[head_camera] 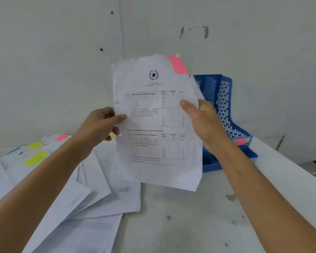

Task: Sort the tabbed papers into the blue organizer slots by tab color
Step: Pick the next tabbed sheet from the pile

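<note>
One tabbed paper (pixel 159 161) is held upright in the air above the table (pixel 181 216), its pink tab (pixel 177 64) at the sheet's 1 o'clock corner. The left hand (pixel 100 125) pinches the 9 o'clock edge between thumb and fingers. The right hand (pixel 204 121) grips the 3 o'clock edge, thumb across the front. This looks like the routing step: the colour has been read but the slot is not yet reached. The single blue organizer (pixel 224 99) stands just behind the sheet at 3 o'clock. A pink marker (pixel 241 141) on its front lip probably names the target slot, so the next move calls for carrying the sheet right and sliding it in. Its slots cannot be counted. At 8 o'clock the unsorted pile (pixel 91 189) shows three yellow tabs (pixel 36 157), one pink and one blue.
</note>
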